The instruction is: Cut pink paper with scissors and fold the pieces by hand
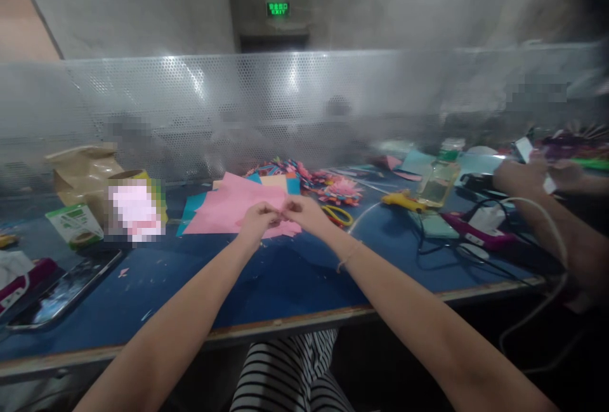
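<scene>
My left hand [257, 220] and my right hand [305, 212] meet over the blue table [266, 285], fingertips pinched together on a small pink paper piece [280, 213] held between them. Just behind and beneath the hands lies a stack of pink paper sheets [228, 206] on blue sheets. Yellow-handled scissors [339, 214] lie just right of my right hand. Folded colourful paper flowers [328, 186] are heaped behind.
A phone [61, 294] lies at the left front, a brown paper bag [80, 174] and tape roll behind it. A yellow glue gun [402, 199], a clear bottle [438, 180], cables and a pink tool [476, 231] sit at right. Another person's arms [537, 177] work at far right.
</scene>
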`<state>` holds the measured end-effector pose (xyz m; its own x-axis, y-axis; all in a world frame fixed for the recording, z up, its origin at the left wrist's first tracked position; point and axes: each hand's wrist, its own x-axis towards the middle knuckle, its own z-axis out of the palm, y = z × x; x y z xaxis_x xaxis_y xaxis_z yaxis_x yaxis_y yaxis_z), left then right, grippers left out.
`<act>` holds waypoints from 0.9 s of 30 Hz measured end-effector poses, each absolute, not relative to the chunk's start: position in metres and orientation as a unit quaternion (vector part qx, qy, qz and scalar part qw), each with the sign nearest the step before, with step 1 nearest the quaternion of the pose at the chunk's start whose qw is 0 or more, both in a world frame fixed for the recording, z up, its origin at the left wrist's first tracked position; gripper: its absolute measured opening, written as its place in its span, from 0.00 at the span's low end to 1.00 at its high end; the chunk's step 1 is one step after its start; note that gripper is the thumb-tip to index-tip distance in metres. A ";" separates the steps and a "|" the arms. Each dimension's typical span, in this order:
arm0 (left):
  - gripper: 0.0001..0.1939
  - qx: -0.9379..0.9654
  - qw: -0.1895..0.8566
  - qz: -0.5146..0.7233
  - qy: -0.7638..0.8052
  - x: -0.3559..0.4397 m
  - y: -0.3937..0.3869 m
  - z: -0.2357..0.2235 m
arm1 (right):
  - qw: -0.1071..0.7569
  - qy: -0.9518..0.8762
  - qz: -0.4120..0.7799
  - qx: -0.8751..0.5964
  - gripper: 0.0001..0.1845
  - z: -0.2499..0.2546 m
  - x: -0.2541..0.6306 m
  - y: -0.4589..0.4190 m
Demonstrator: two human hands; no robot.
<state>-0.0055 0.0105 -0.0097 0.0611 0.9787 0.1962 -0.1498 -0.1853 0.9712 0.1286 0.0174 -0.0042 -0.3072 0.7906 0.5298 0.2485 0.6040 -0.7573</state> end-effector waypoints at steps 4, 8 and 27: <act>0.03 0.584 0.425 0.552 0.416 -0.007 0.015 -0.013 | 0.474 -0.740 0.333 -0.342 0.02 -0.009 0.129 0.022; 0.03 0.593 0.403 0.554 0.424 -0.006 0.014 -0.011 | 0.473 -0.751 0.264 -0.378 0.02 -0.010 0.131 0.025; 0.04 0.585 0.444 0.541 0.409 -0.006 0.008 -0.005 | 0.478 -0.714 0.376 -0.347 0.07 -0.001 0.130 0.020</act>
